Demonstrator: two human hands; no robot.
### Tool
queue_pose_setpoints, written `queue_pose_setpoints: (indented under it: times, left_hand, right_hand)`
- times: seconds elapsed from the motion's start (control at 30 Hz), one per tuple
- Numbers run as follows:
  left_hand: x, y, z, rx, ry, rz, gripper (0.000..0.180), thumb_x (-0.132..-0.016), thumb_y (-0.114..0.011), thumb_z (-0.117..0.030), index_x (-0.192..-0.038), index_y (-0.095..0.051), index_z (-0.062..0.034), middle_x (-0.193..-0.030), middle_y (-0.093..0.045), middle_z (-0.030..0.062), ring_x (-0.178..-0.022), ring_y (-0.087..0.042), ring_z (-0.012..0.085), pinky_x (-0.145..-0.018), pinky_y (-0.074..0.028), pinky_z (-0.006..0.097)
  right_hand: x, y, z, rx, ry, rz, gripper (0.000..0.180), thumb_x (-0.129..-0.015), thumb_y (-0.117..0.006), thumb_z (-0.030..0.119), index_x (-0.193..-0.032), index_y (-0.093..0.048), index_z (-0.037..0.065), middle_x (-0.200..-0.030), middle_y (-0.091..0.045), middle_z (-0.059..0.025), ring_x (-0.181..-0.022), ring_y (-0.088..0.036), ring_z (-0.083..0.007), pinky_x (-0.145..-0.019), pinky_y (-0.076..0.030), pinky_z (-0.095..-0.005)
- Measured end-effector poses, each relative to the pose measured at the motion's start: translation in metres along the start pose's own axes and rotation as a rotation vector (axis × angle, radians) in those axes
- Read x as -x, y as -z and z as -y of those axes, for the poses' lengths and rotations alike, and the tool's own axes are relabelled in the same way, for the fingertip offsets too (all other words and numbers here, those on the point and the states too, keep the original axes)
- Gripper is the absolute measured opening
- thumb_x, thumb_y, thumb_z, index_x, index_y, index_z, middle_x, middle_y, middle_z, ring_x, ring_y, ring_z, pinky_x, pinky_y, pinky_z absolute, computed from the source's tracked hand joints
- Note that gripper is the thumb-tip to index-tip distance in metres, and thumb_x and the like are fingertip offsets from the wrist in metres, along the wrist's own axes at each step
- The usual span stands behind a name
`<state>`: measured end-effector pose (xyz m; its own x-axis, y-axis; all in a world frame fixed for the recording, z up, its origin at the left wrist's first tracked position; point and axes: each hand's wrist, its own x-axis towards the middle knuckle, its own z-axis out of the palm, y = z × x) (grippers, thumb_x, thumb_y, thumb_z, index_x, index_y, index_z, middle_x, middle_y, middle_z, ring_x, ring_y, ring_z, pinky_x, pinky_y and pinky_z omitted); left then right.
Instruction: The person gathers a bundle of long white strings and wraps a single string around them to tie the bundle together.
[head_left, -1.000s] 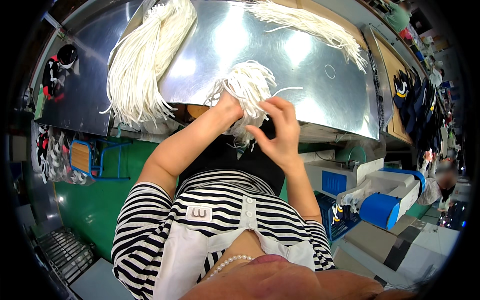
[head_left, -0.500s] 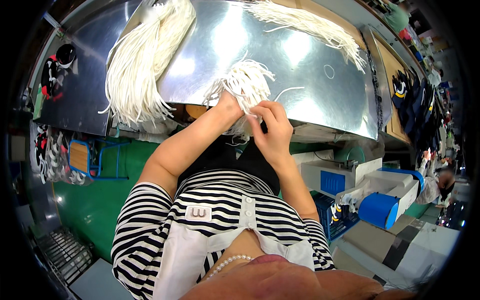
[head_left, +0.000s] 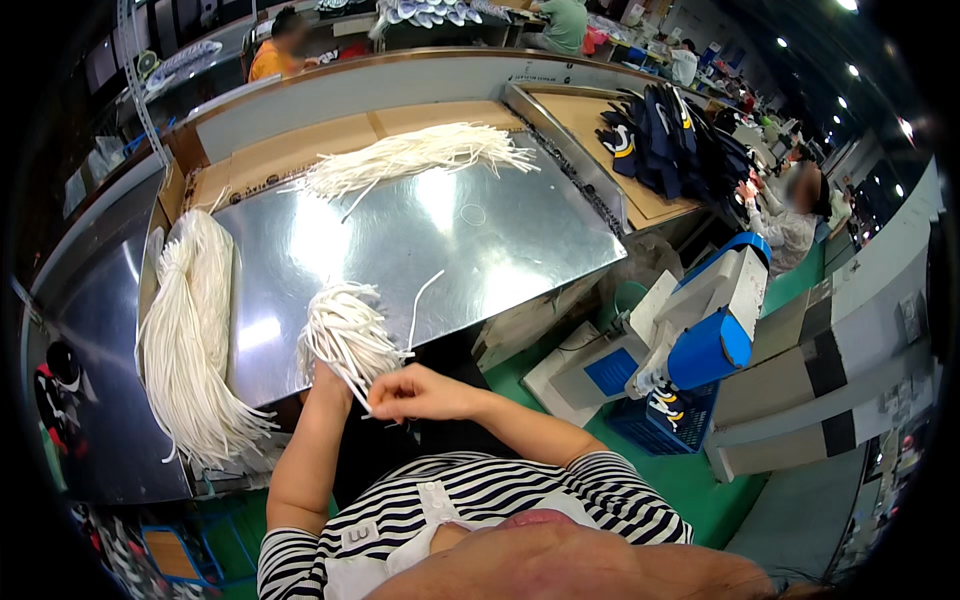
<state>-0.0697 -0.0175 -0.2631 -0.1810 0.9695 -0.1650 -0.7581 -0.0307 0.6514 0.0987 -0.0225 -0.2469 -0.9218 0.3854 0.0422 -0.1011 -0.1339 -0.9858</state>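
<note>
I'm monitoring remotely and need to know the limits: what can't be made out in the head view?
- Left hand: palm and grip hidden behind the white cord bundle.
- Right hand: fingertips curled under; whether it pinches one cord or several, too small to tell.
- Long cord bundle: lower ends hang past the metal table edge.

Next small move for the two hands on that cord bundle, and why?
Probably draw the right hand back toward the body to slide one cord free. Its fingertips pinch a single strand at the end of the white cord bundle, which the left hand grips from below at the metal table edge.
</note>
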Motion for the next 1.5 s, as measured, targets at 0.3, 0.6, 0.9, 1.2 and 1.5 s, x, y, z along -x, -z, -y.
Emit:
queue_pose_setpoints:
  times: [0.3,0.6,0.9,1.2,1.5]
  left_hand:
    - [-0.017,0.019,0.012,-0.030,-0.071,0.292,0.034,-0.093,-0.054,-0.034,-0.113,-0.055,-0.0072,-0.092,-0.062,0.0075,-0.077,-0.064,0.0203,-0.065,-0.056,0.034]
    - [-0.023,0.025,0.025,-0.083,-0.148,0.274,0.035,-0.093,-0.056,-0.031,-0.117,-0.053,-0.0053,-0.100,-0.061,0.0058,-0.088,-0.063,0.0177,-0.074,-0.056,0.034]
    - [0.004,0.022,0.015,-0.573,-0.181,0.241,0.038,-0.093,-0.056,-0.027,-0.123,-0.052,-0.0062,-0.115,-0.058,0.0090,-0.101,-0.058,0.0222,-0.084,-0.050,0.033]
    - [0.009,0.030,0.014,-1.590,-0.639,0.386,0.037,-0.076,-0.069,-0.014,-0.111,-0.064,-0.0018,-0.110,-0.065,0.0140,-0.103,-0.061,0.0295,-0.091,-0.045,0.038]
    - [0.018,0.018,0.007,-1.484,-0.603,0.424,0.030,-0.072,-0.070,-0.016,-0.099,-0.066,-0.0027,-0.102,-0.067,0.0141,-0.095,-0.062,0.0322,-0.085,-0.047,0.043]
  right_hand:
    - [0.017,-0.011,-0.015,0.042,0.126,-0.171,0.013,-0.092,-0.061,0.016,-0.090,-0.058,0.003,-0.084,-0.055,0.0035,-0.075,-0.049,-0.0042,-0.067,-0.042,-0.0215]
    - [0.018,-0.005,0.004,-0.194,0.222,-0.380,0.009,-0.091,-0.060,0.010,-0.096,-0.062,0.002,-0.076,-0.054,0.0038,-0.065,-0.046,-0.0035,-0.057,-0.036,-0.0200]
    - [0.008,0.027,-0.012,0.470,0.364,-0.818,0.058,-0.089,-0.065,0.023,-0.137,-0.038,0.006,-0.094,-0.058,-0.0060,-0.078,-0.057,-0.0132,-0.067,-0.047,-0.0269]
    - [0.024,0.058,-0.023,0.081,0.213,-0.757,0.019,-0.089,-0.054,0.006,-0.103,-0.065,0.000,-0.079,-0.063,-0.0006,-0.071,-0.055,-0.0081,-0.064,-0.045,-0.0236]
    - [0.038,0.063,-0.014,-0.271,0.289,-0.725,0.018,-0.095,-0.050,0.012,-0.105,-0.063,0.004,-0.082,-0.061,0.0013,-0.070,-0.053,-0.0060,-0.058,-0.041,-0.0194]
